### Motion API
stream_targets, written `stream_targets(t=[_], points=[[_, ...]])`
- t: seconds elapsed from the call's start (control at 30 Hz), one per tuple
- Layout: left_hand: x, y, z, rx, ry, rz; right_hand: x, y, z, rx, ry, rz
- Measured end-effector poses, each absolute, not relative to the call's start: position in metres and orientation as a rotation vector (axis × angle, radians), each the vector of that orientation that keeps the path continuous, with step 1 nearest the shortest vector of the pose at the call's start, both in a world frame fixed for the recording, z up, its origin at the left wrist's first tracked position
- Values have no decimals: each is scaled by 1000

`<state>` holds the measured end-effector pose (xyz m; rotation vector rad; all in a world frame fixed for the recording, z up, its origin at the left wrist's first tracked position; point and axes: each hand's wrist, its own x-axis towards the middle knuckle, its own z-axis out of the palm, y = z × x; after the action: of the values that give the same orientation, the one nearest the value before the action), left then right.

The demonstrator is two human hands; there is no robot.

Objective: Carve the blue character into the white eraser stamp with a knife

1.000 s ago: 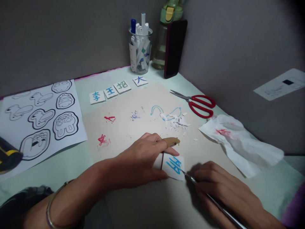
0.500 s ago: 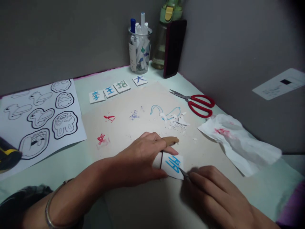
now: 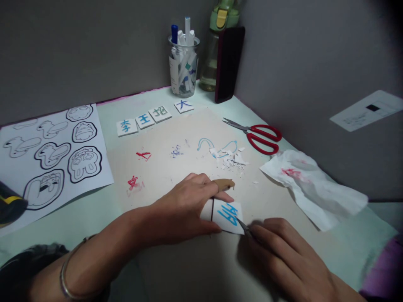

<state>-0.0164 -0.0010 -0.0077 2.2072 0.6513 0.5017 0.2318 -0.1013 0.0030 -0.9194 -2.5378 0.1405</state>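
My left hand (image 3: 192,205) is closed on a white carving block (image 3: 233,225), gripping its left side against the board. A blue character and a dark line mark the block's top. A tan bandage (image 3: 224,183) wraps one left fingertip. My right hand (image 3: 283,256) is closed round a craft knife (image 3: 244,227), whose thin pointed blade touches the blue strokes near the block's right edge. Most of the knife's handle is hidden in my fingers. White shavings (image 3: 231,161) lie on the beige board (image 3: 176,272) beyond my hands.
Small white tiles (image 3: 127,127) with characters line the board's far edge. Red-handled scissors (image 3: 264,138) and a crumpled, red-stained tissue (image 3: 315,180) lie right. A cup of markers (image 3: 184,67), a bottle (image 3: 209,63) and a phone (image 3: 229,65) stand behind. A printed sheet (image 3: 63,201) lies left.
The whole view has shifted very slightly. Both hands keep their grips, and the knife tip stays on the blue strokes with hardly any movement.
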Motion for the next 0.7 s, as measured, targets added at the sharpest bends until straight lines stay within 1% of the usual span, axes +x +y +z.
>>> stream_targets(t=[0.2,0.33,0.4,0.57,0.7], points=[[-16,0,-9,2182,655,493,239,-104,-1,-971,-2551,190],[-16,0,-9,2168,638,481,240,-98,-1,-1039,-2415,33],[-16,0,-9,2168,629,480,239,-97,-2,-1092,-2328,12],[-17,-1,-10,2185,630,506,236,-102,-4,-1242,-2214,198],[-16,-4,-10,2183,624,585,229,-99,-1,-1431,-2011,295]])
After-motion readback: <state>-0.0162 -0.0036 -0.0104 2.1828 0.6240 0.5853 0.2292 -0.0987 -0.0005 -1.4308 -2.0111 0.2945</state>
